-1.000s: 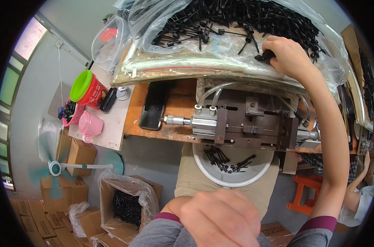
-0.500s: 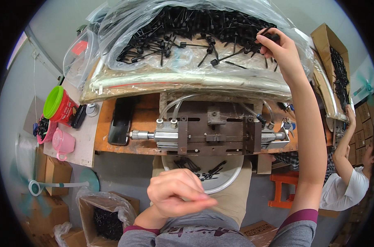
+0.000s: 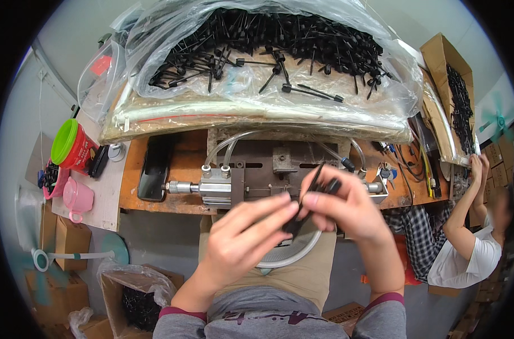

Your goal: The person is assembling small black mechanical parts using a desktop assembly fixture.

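In front of my body, my two hands meet over the front of a metal clamping fixture (image 3: 226, 192). My right hand (image 3: 347, 206) is closed on black plastic pins (image 3: 331, 186), thin stems with thick heads; one stem points up past the fingers. My left hand (image 3: 243, 240) brings its fingertips together on the lower end of the same small bunch, its thumb hidden. How many pins are held cannot be made out. Below the hands a white basket (image 3: 293, 260) rests at my lap, mostly covered by them.
A plastic-lined box (image 3: 257, 116) heaped with black pins stands behind the fixture. On the left are a phone (image 3: 154, 169), a red bucket (image 3: 79, 150) and a pink cup (image 3: 79, 195). Hoses (image 3: 228, 141) run to the fixture. A co-worker (image 3: 466, 243) sits at the right, arms at another box.
My right hand has come back from the heap with black pins, down to the front of the fixture. My left hand has risen to meet it, and the view has shifted slightly.
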Demonstrator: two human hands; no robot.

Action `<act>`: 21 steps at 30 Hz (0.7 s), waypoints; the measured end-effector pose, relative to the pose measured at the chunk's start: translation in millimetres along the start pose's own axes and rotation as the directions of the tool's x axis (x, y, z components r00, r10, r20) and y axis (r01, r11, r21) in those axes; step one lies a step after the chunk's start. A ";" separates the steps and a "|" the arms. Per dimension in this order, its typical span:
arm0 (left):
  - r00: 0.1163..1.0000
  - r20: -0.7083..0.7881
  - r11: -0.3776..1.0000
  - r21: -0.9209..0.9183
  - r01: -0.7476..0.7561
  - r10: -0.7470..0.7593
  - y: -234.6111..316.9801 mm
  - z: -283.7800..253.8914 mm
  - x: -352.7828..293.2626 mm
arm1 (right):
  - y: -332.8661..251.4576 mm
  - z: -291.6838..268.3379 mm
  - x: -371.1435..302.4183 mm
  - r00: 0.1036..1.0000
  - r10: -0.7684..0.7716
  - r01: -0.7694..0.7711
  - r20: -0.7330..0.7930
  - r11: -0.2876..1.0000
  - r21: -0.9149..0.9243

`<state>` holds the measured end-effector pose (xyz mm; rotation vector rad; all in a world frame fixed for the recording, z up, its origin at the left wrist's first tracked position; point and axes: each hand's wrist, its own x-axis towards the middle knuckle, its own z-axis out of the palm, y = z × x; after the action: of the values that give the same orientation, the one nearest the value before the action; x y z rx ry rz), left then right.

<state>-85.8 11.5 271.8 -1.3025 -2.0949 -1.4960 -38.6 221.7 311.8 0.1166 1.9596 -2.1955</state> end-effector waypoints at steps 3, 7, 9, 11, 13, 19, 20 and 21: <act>0.997 0.080 0.996 -0.085 -0.001 0.008 0.6 8.5 -13.3 | 28.6 -1.0 -9.4 0.999 0.041 -0.042 0.012 0.990 0.135; 0.997 0.067 0.999 -0.011 0.048 -0.047 -2.5 13.6 -26.9 | 40.8 -2.9 -21.4 0.967 -0.088 0.106 -0.238 0.992 0.064; 0.991 0.062 0.990 0.094 0.109 -0.115 -9.9 21.9 -29.3 | 44.7 -5.1 -29.6 0.928 -0.150 0.177 -0.341 0.983 0.048; 0.990 0.127 0.978 0.204 0.037 -0.063 -20.6 31.7 -35.2 | 49.3 -5.0 -35.5 0.895 -0.194 0.221 -0.402 0.975 0.022; 0.985 0.167 0.966 0.259 0.001 -0.046 -23.5 44.6 -38.1 | 51.2 -2.6 -41.4 0.876 -0.236 0.267 -0.420 0.963 0.017; 0.973 0.221 0.906 0.422 -0.028 -0.073 -27.3 49.2 -29.1 | 60.6 11.1 -47.5 0.798 -0.352 0.377 -0.490 0.925 -0.051; 0.973 0.222 0.903 0.429 -0.036 -0.066 -28.4 48.5 -27.5 | 62.1 11.6 -48.6 0.786 -0.381 0.397 -0.487 0.915 -0.075; 0.971 0.225 0.903 0.429 -0.027 -0.078 -27.9 48.2 -27.0 | 64.6 11.6 -49.6 0.772 -0.410 0.418 -0.485 0.903 -0.098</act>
<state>-78.8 37.0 215.7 -1.3288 -2.4168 -0.8363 23.5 208.1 259.6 0.3060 2.4341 -2.6723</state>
